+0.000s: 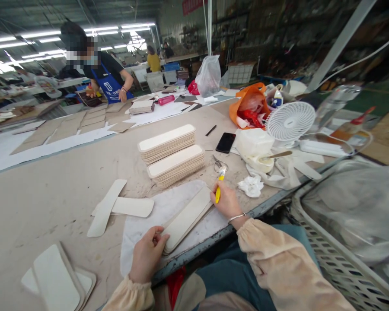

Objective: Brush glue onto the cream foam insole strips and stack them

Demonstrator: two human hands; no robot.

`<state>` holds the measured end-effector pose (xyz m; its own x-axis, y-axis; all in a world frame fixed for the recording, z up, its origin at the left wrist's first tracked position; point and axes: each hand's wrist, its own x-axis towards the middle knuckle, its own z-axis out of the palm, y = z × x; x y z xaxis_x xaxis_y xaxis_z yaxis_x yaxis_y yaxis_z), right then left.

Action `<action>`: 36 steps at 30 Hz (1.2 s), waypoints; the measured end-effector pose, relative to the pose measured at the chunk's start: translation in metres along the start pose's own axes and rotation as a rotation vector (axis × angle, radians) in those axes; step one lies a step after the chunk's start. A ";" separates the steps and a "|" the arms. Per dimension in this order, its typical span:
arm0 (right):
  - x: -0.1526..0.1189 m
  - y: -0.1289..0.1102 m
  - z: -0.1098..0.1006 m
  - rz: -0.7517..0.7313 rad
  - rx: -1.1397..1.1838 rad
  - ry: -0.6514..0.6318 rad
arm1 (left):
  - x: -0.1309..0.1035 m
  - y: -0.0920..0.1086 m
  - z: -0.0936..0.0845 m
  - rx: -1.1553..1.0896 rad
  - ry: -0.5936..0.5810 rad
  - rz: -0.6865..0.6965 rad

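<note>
My left hand (149,254) pinches the near end of a long pale panel with rounded corners (188,212). The panel lies on at least one more like it, over a white sheet (134,229) at the table edge. My right hand (227,199) rests at the panel's far end, its fingers closed round a small yellow-handled tool (218,190). The tool's whitish tip points away from me, and its exact kind is not clear. Just beyond it lie scissors (218,162). Two neat stacks of similar panels (178,166) stand ahead of my hands.
Loose pale strips (108,207) and a fanned pile (56,276) lie left. Rightward are a phone (226,142), crumpled tissue (251,185), a white tub (254,144), a fan (291,122) and an orange bag (249,106). A crate (337,255) stands beside me; a co-worker (108,77) stands across.
</note>
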<state>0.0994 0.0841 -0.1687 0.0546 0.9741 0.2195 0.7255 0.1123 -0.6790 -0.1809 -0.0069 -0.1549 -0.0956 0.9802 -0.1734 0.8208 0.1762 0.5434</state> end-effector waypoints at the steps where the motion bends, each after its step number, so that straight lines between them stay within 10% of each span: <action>1: 0.000 0.000 0.000 -0.002 0.000 -0.005 | 0.000 0.000 0.000 0.007 -0.008 -0.002; 24: -0.003 0.000 -0.002 0.085 -0.243 0.015 | 0.004 -0.002 -0.001 0.063 -0.058 0.025; 36: -0.002 -0.004 -0.007 0.070 0.118 0.040 | 0.001 -0.001 0.000 0.097 -0.015 0.082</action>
<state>0.1012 0.0809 -0.1618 0.1315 0.9719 0.1951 0.6334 0.0690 -0.7708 -0.1823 -0.0057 -0.1557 -0.0184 0.9893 -0.1445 0.8762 0.0855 0.4743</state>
